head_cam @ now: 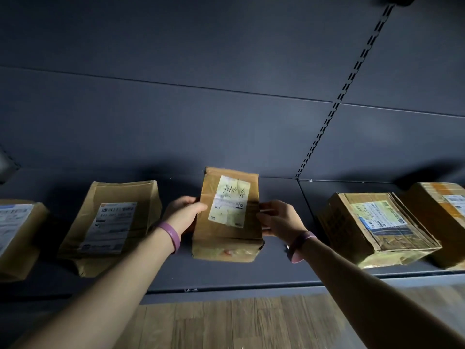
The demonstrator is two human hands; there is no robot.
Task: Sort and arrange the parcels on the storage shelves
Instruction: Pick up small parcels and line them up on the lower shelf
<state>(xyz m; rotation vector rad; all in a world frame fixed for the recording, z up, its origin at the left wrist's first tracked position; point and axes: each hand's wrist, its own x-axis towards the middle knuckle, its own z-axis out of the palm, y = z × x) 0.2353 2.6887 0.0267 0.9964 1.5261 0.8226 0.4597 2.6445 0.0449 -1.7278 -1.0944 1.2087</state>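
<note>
Both hands (185,212) (278,219) around middle parcel (226,239)

leftmost parcel (15,230) edge-cut | rightmost parcel (444,212) edge-cut | centre label (230,201) illegible

On the shelf (276,270), the middle parcel (227,238) lies between the left parcel (110,222) and the right parcel (375,225); nearer the left.

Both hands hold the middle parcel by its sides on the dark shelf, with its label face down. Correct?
No. The head view shows the label facing up toward the camera, not face down. The rest stands: the left hand and right hand hold the middle parcel by its sides on the dark shelf.
</note>
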